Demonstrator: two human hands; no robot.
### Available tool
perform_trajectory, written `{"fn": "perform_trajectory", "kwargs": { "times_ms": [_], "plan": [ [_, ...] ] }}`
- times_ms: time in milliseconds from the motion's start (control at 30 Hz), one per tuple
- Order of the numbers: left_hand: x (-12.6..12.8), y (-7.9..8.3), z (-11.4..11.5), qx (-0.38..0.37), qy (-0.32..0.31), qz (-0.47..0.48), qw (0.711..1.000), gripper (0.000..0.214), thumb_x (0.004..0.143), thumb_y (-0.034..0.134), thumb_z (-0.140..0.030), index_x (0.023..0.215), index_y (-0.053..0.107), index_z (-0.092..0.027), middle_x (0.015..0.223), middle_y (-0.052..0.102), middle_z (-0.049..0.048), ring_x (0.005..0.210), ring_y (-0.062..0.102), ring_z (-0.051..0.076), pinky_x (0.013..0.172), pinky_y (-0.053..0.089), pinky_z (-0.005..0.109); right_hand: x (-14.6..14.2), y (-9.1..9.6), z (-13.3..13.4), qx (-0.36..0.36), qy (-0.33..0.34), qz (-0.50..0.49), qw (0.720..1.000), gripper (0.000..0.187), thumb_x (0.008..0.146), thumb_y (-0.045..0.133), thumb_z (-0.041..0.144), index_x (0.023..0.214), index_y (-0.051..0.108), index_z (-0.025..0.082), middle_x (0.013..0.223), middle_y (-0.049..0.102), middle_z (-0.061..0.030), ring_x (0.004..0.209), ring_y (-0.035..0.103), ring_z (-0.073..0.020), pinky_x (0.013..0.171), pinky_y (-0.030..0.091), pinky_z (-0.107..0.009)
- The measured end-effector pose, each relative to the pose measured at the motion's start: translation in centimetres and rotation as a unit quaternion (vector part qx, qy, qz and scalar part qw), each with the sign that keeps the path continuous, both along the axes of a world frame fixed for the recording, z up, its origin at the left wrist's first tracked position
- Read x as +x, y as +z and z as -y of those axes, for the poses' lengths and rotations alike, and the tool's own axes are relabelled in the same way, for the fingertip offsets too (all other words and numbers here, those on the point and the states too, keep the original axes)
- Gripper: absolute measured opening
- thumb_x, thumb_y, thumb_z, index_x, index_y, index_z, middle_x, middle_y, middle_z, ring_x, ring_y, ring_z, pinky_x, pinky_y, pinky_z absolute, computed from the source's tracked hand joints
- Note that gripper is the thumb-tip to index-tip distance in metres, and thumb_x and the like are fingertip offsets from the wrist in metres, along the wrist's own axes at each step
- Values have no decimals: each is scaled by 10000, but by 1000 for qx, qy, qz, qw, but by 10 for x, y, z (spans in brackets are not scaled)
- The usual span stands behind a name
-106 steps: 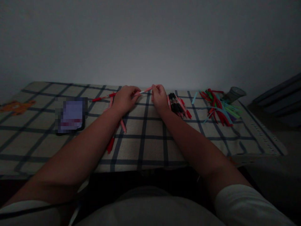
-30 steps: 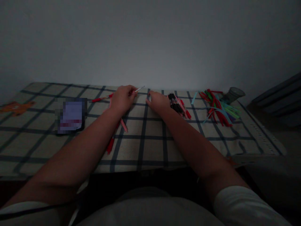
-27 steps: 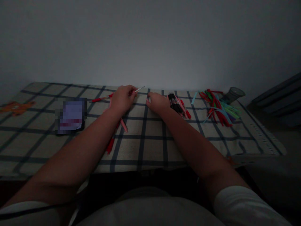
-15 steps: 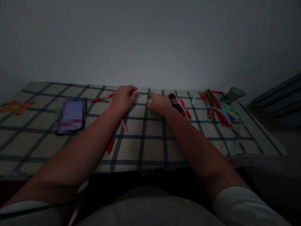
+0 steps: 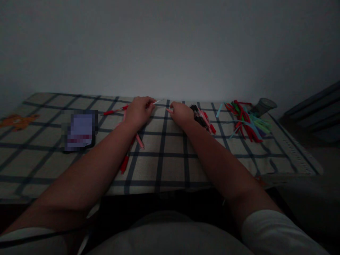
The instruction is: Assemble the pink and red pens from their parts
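My left hand (image 5: 138, 112) pinches a thin white pen refill (image 5: 158, 101), its fine tip pointing up and to the right. A short pink pen part (image 5: 169, 110) sticks out between the closed fingers of my right hand (image 5: 181, 114). The two hands are a small gap apart above the back of the table. Red pens (image 5: 124, 163) and a pink pen (image 5: 140, 141) lie under and around my left wrist, partly hidden. Just right of my right hand is a bunch of black, pink and red pens (image 5: 203, 118).
A checked cloth (image 5: 170, 166) covers the table, which stands against a grey wall. On the left are a blurred-out phone-like device (image 5: 81, 131) and an orange object (image 5: 20, 121). On the right, colourful strips (image 5: 245, 124) lie beside a glass jar (image 5: 265, 105) tipped on its side.
My right hand has turned and risen slightly, and the pink part in its fingers now shows more, pointing left. My left hand with the refill is almost still.
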State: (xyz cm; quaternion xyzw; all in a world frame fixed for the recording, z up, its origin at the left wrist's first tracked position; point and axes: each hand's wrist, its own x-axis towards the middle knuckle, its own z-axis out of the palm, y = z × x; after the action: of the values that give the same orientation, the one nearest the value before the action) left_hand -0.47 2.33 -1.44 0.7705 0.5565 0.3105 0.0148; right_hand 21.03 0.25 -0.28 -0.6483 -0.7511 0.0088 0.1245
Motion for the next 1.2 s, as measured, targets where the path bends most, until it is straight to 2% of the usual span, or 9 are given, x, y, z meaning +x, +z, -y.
{"fn": "perform_trajectory", "kwargs": {
  "times_ms": [333, 533, 667, 867, 1033, 1200],
  "plan": [
    [-2, -3, -3, -1, -5, -7, 1000, 312, 1059, 638, -339, 1269, 849, -244, 1225, 845, 143, 1202, 695, 353, 1057, 545, 461, 0, 0, 0, 7, -1, -2, 1000, 388, 1185, 580, 375, 1426, 793, 159, 1469, 800, -200, 1326, 755, -354, 1058, 597, -465],
    [-4, -5, -5, 8, -11, -2, 1000, 331, 1057, 641, -332, 1289, 862, -247, 1256, 853, 133, 1220, 699, 351, 1077, 547, 467, 0, 0, 0, 18, 0, -16, 1000, 349, 1167, 600, 340, 1407, 792, 175, 1469, 794, -185, 1315, 741, -332, 1053, 586, -441],
    [-3, -5, -4, 7, -5, -10, 1000, 344, 1051, 642, -313, 1295, 870, -229, 1274, 861, 133, 1239, 707, 360, 1086, 548, 471, -1, 2, 2, 56, -2, -44, 997, 354, 1151, 562, 275, 1410, 783, 178, 1448, 790, -178, 1311, 732, -321, 1043, 568, -418],
    [-4, -6, -4, 15, 3, -19, 1000, 338, 1045, 654, -305, 1292, 878, -247, 1279, 864, 123, 1243, 709, 369, 1101, 561, 481, -3, 3, 1, 114, 61, -66, 989, 419, 1176, 451, 251, 1444, 766, 183, 1431, 787, -167, 1343, 701, -293, 1104, 509, -384],
    [-4, -5, -5, 11, 1, -23, 1000, 334, 1061, 647, -313, 1294, 878, -249, 1280, 855, 128, 1242, 699, 361, 1101, 551, 466, -3, -1, 1, 118, 98, -68, 986, 445, 1189, 450, 294, 1486, 760, 177, 1398, 781, -166, 1332, 687, -290, 1097, 486, -362],
    [-3, -4, -5, 8, -5, -34, 999, 340, 1060, 636, -284, 1295, 877, -234, 1294, 858, 137, 1261, 710, 374, 1114, 538, 480, -3, 0, 0, 102, 95, -58, 989, 438, 1206, 433, 310, 1425, 795, 198, 1383, 772, -160, 1315, 672, -285, 1030, 478, -345]
  ]
}}
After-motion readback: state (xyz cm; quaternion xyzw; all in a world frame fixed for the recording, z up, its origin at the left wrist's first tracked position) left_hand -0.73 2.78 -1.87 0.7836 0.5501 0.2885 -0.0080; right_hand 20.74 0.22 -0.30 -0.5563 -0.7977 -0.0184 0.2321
